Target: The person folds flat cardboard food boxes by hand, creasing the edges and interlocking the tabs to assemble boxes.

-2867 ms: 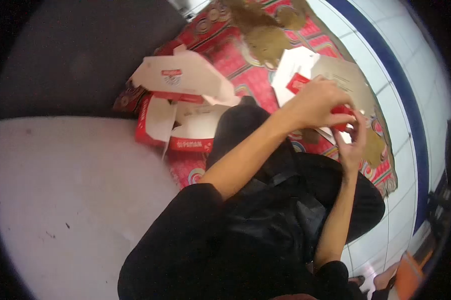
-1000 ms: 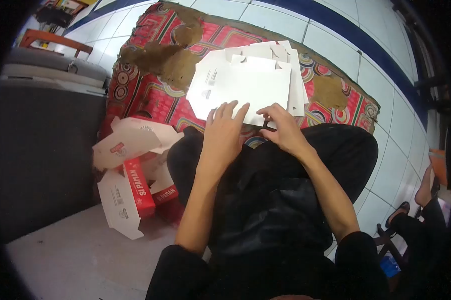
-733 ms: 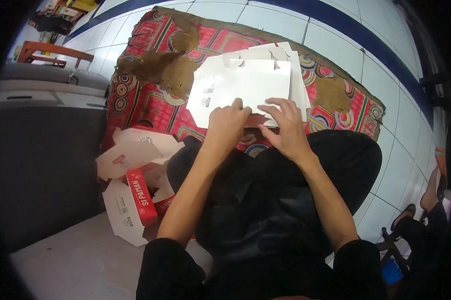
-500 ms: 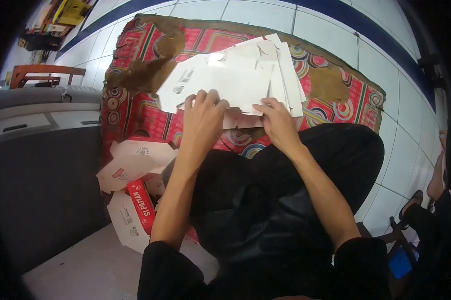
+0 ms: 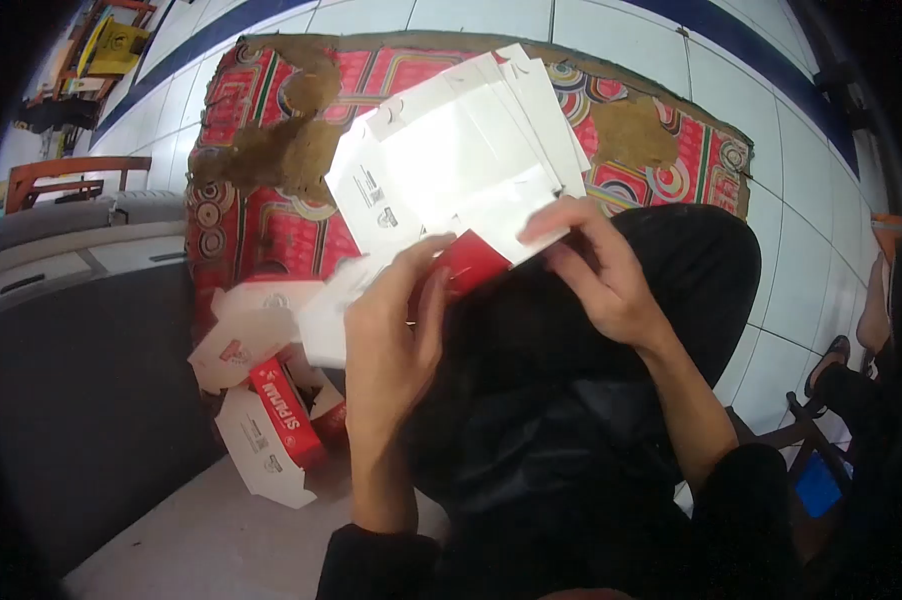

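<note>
Between my hands is a cardboard box blank [image 5: 476, 262], white on one face with a red panel turned up toward me. My left hand [image 5: 391, 325] closes its fingers on the blank's left part, somewhat blurred. At the other end, my right hand [image 5: 601, 265] pinches the blank's edge between thumb and fingers. Just beyond lies a fanned stack of flat white box blanks [image 5: 441, 145], some with small dark print. The held blank overlaps the stack's near side, so its full outline is hard to make out.
The stack rests on a worn red patterned mat [image 5: 261, 225]. Red-and-white folded boxes [image 5: 289, 408] sit in a pile at the left, beside a dark panel [image 5: 81, 390]. A person's sandaled foot [image 5: 829, 362] shows at the right, near a blue object [image 5: 819, 487].
A blank has come up off the stack's near edge toward me, tilting so its red side shows. My left hand moved down, and my right hand shifted right with its grip on the edge.
</note>
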{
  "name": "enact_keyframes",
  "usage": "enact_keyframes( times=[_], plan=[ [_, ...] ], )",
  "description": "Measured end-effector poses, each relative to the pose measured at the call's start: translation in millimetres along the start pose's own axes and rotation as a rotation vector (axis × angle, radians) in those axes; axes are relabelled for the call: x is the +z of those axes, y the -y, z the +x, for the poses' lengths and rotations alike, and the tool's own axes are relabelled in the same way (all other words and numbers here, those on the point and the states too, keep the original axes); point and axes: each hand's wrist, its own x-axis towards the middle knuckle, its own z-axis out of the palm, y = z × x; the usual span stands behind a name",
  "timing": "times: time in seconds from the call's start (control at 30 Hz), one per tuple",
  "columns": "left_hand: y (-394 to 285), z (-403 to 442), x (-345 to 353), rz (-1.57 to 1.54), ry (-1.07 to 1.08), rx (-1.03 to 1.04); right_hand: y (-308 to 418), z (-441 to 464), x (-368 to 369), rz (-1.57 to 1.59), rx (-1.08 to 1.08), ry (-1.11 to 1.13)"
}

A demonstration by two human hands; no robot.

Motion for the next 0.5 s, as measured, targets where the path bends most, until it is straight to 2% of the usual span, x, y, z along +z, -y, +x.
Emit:
enact_keyframes(
  times=[0.03,0.1,0.17,0.2,0.23,0.27,0.3,0.4,0.43,0.5],
  plan=[
    [-7,-6,1,-0.002,0.002,-0.015,6,-13,-5,-0.033,-0.007,0.006],
    [-20,-14,2,-0.299,0.021,-0.242,29,-25,-12,-0.067,-0.005,0.02],
    [-22,-21,4,-0.229,0.112,-0.195,60,-34,-18,-0.272,0.2,0.187],
    [-30,-22,4,-0.203,0.264,-0.177,61,-39,-17,-0.266,0.217,0.191],
    [-34,-20,6,-0.175,0.412,-0.15,60,-40,-14,-0.395,0.166,0.238],
    [-26,-24,15,-0.131,0.373,0.005,59,-42,-12,-0.521,0.116,0.284],
    [-24,-24,18,-0.129,0.376,0.001,57,-44,-10,-0.516,0.119,0.284],
    [-20,-25,12,-0.109,0.393,0.039,42,-58,-4,-0.465,0.04,-0.141],
    [-23,-26,12,-0.104,0.394,0.036,40,-61,-2,-0.46,0.04,-0.141],
    [-27,-28,12,-0.253,0.398,-0.161,40,-65,2,-0.43,-0.008,-0.088]
  ],
)
